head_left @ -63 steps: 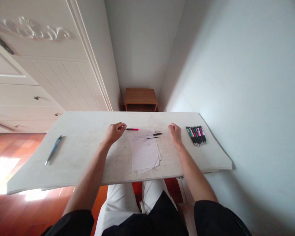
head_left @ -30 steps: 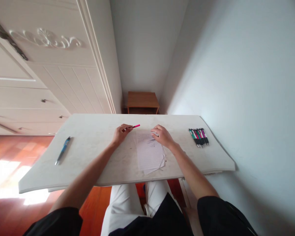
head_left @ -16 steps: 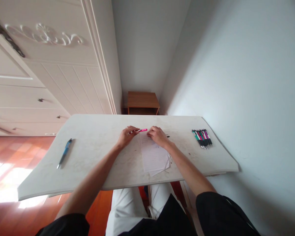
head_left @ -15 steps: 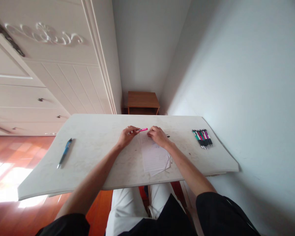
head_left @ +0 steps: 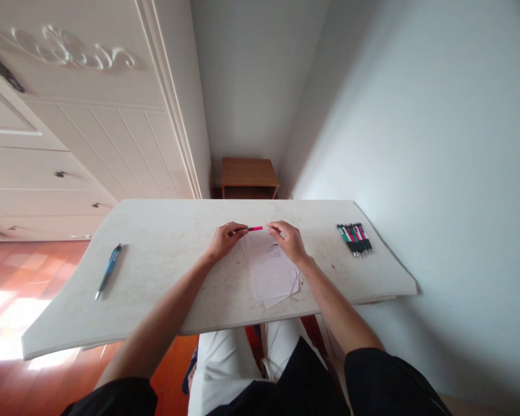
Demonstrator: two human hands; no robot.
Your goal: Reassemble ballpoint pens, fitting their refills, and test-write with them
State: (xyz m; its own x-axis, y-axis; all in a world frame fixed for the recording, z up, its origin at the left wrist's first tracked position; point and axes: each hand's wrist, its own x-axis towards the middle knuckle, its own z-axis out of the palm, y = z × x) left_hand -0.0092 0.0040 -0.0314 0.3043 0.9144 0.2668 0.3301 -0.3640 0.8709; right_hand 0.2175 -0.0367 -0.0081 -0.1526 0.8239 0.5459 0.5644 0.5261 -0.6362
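Observation:
My left hand [head_left: 226,239] is closed on a pink pen part [head_left: 255,228], whose bright end points right, past the fingertips. Just right of that end, my right hand [head_left: 286,238] is closed in a pinch; whatever small thing may be between its fingertips cannot be made out. Both hands are over the top of some lined paper sheets [head_left: 268,274] with handwriting on them. The inner part of the pink piece is hidden by the left fingers.
A blue pen [head_left: 108,270] lies at the left of the white table [head_left: 164,277]. Several coloured pens [head_left: 355,240] lie side by side on the right. A wall [head_left: 437,173] borders the right, a white cabinet [head_left: 91,127] the left; a brown wooden stand [head_left: 250,172] is behind the table.
My right hand has lifted slightly and turned, its fingertips now a little right of the pink part's end. The left hand keeps its hold. The view has shifted slightly.

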